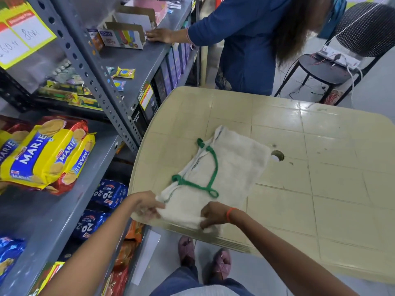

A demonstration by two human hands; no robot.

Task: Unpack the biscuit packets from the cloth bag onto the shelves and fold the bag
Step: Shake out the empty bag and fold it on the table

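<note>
A white cloth bag (230, 167) with green handles (205, 178) lies flat on the beige plastic table (320, 189), near its left front corner. My left hand (147, 205) pinches the bag's near left corner. My right hand (214, 214), with an orange band at the wrist, grips the near edge of the bag at the table's rim. Yellow Marie biscuit packets (44, 154) are stacked on the grey shelf (64, 210) to the left. Blue 20-20 biscuit packets (106, 194) sit on the shelf below.
A grey metal rack upright (96, 82) stands between shelves and table. Another person (252, 45) in blue stands at the far end with a hand on an upper shelf beside cardboard boxes (124, 35). A black chair (342, 60) with cables stands at the back right. The table has a hole (277, 155).
</note>
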